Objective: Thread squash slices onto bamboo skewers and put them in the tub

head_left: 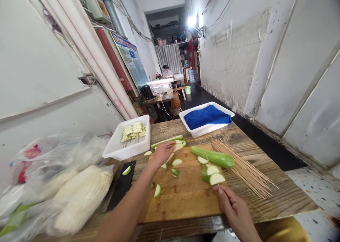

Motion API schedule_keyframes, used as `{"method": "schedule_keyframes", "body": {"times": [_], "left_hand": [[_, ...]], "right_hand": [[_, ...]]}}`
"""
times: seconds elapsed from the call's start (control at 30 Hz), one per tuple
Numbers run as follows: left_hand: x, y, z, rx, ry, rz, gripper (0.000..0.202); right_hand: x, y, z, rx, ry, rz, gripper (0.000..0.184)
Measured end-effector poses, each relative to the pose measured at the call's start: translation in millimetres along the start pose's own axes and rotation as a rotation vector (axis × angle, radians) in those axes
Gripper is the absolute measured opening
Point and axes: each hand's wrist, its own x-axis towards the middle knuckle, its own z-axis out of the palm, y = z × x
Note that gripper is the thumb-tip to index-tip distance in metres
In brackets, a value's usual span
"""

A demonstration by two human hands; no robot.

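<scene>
My right hand (234,208) pinches the lower end of a bamboo skewer (208,157) at the board's right side. Half-round zucchini slices (217,178) are threaded on it. My left hand (164,153) reaches to the far edge of the wooden cutting board (183,199); its fingers are closed at a pale zucchini slice (178,146), partly hiding it. Loose slices lie around, among them one (177,162) mid-board and one (157,190) nearer me. A whole zucchini (212,157) lies across the board's right edge, beside a spread of bare skewers (247,171).
A white tub (111,151) of skewered slices stands at the left, a white tub (196,133) with a blue cloth (208,116) at the back. A black cleaver blade (122,185) and plastic-bagged food (82,196) lie left. A person (167,71) sits far back.
</scene>
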Motion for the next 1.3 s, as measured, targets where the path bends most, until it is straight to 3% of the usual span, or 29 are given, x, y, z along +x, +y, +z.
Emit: {"method": "schedule_keyframes", "body": {"times": [0.1,0.17,0.37,0.5,0.7,1.3], "left_hand": [[-18.6,14.0,4.4,-0.488,0.14,-0.175,0.026],[-33.1,19.7,7.1,-0.824,0.153,-0.334,0.019],[-63.1,11.3,12.1,-1.244,0.137,-0.65,0.007],[-71.8,9.9,14.3,-1.329,0.154,-0.733,0.014],[-76.9,19.8,17.0,-1.303,0.298,-0.623,0.016],[-79.4,26.6,22.8,-1.196,0.282,-0.578,0.013]], "right_hand": [[-6.3,-5.8,7.6,0.01,-0.027,-0.048,0.034],[-11.3,-11.1,14.2,0.005,-0.08,-0.101,0.033],[-24.0,-25.8,30.7,-0.014,-0.225,-0.248,0.028],[-28.6,-28.8,35.7,-0.018,-0.236,-0.291,0.026],[-30.4,-30.1,39.4,-0.081,-0.28,-0.288,0.03],[-28.9,-26.6,39.0,-0.036,-0.259,-0.291,0.031]]}}
